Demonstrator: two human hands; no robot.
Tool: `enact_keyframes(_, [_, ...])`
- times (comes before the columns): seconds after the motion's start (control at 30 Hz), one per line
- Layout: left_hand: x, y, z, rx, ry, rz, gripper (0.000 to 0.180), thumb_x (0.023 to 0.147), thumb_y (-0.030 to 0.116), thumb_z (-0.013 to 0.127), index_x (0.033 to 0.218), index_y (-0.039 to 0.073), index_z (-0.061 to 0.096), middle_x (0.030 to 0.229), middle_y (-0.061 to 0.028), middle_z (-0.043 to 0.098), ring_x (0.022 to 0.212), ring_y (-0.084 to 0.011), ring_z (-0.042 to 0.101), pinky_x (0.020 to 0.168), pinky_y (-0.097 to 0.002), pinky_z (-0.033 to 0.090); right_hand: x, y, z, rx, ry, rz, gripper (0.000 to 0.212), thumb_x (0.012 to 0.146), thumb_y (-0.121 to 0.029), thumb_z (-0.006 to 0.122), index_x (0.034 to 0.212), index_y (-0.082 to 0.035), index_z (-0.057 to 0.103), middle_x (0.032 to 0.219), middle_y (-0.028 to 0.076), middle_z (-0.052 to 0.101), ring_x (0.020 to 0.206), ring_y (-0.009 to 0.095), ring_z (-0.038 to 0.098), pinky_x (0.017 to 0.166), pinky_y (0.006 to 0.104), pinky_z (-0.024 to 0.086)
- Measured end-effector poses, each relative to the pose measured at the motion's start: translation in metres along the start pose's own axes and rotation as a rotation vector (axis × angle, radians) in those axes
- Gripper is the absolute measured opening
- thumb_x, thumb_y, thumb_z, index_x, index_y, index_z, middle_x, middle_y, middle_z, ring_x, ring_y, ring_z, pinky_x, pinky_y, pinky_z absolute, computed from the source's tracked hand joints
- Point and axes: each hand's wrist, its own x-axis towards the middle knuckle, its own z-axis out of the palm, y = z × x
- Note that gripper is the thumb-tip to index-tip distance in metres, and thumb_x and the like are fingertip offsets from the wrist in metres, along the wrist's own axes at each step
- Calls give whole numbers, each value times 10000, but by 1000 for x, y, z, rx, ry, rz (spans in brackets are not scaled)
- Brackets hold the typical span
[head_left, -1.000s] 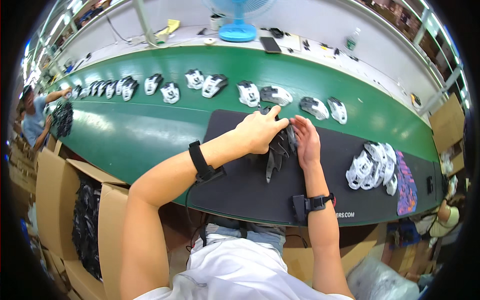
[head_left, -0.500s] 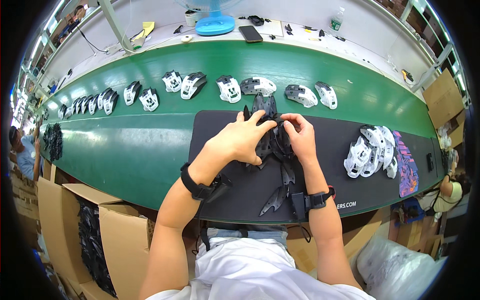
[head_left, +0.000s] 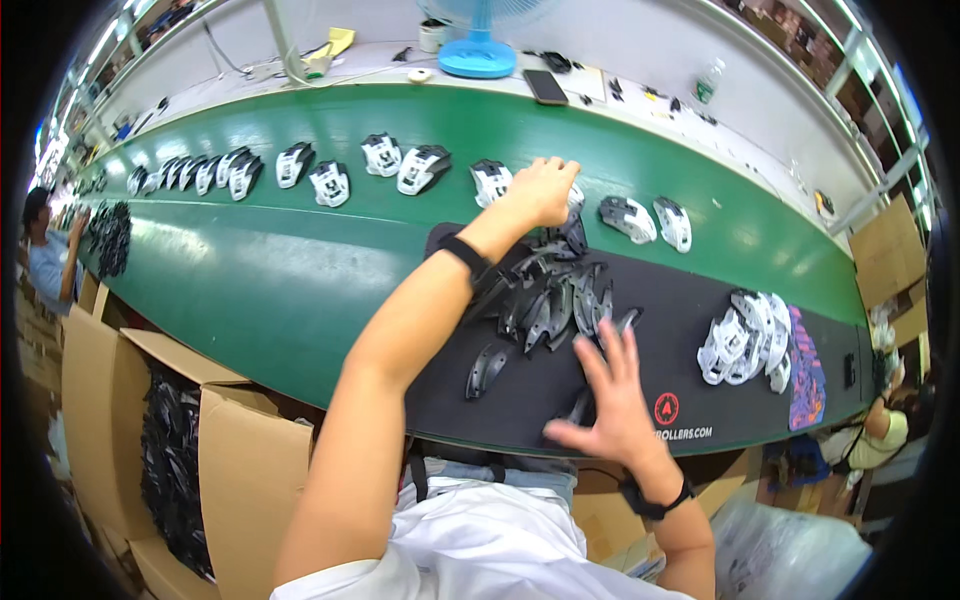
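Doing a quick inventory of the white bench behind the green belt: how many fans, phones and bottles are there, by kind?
Blue fan: 1
Black phone: 1
Clear plastic bottle: 1
Total: 3

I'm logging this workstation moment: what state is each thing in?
Left hand: stretched out onto the green belt, over a mouse.
Right hand: open, fingers spread, on the black mat.
Black shells: loose, scattered pile.
White shells: heaped together.
Cardboard box: open, holding black parts.
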Motion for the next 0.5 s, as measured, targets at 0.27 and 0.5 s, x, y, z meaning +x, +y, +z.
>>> enact_keyframes(0.27, [21,-25,31,103,-150,-177,738,689,530,713,1137,-31,544,1140,-226,592,1092,-352,561,928,-425,446,-9,19,33,-182,-23,-4,693,721,-387,706,1313,-107,478,1459,162,297,1282,522,256,1058,573,250])
enact_keyframes(0.5, [-19,-15,-9,-213,138,-128,648,618,403,791,1076,-5,584,1085,-189,580,1029,-339,572,903,-403,466,10,16,-8,-227,-99,-20,590,726,-416,709,1182,-75,554,1280,193,463,1201,497,388,999,558,349])
